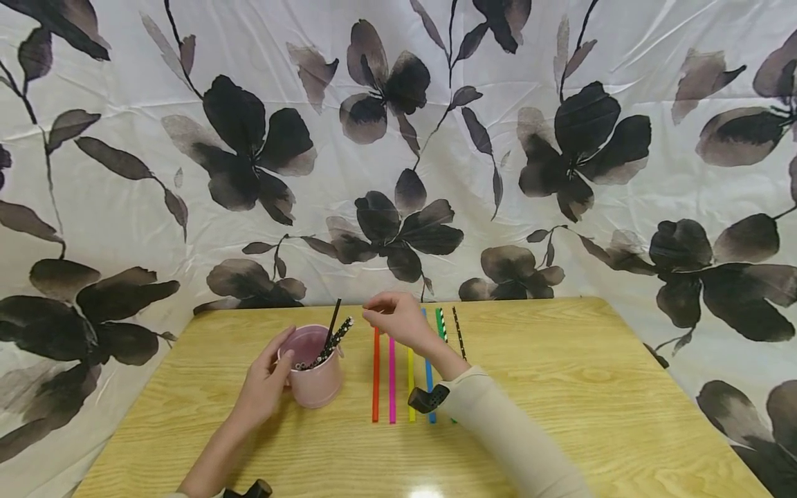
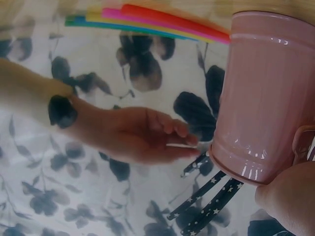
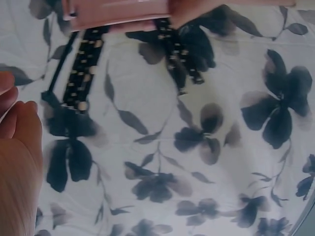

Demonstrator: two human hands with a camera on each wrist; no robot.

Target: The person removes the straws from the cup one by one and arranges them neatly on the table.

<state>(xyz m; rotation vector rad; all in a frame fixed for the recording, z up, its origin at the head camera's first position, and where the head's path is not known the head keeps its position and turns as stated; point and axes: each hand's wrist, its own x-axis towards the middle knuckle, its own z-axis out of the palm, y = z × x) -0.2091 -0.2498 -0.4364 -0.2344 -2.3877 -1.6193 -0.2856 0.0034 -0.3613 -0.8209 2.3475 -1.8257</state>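
Note:
My left hand (image 1: 264, 384) grips a pink cup (image 1: 316, 389) by its rim and side, left of the table's middle. Several black straws (image 1: 336, 337), some dotted or starred in white, stick up out of it; the starred straws (image 2: 214, 206) also show in the left wrist view. To the cup's right, above the far ends of a row of straws, hovers my right hand (image 1: 401, 319). Its thumb and fingers are close together, apart from the cup's straws. A pale sliver shows between them in the left wrist view, with no clear object held.
Side by side on the wooden table (image 1: 560, 401) lie a red straw (image 1: 376, 380), a magenta straw (image 1: 392, 387), a yellow straw (image 1: 411, 373) and a blue straw (image 1: 429, 373). Green, striped and black dotted straws lie right of them, partly behind my right arm. Floral cloth (image 1: 398, 159) hangs behind.

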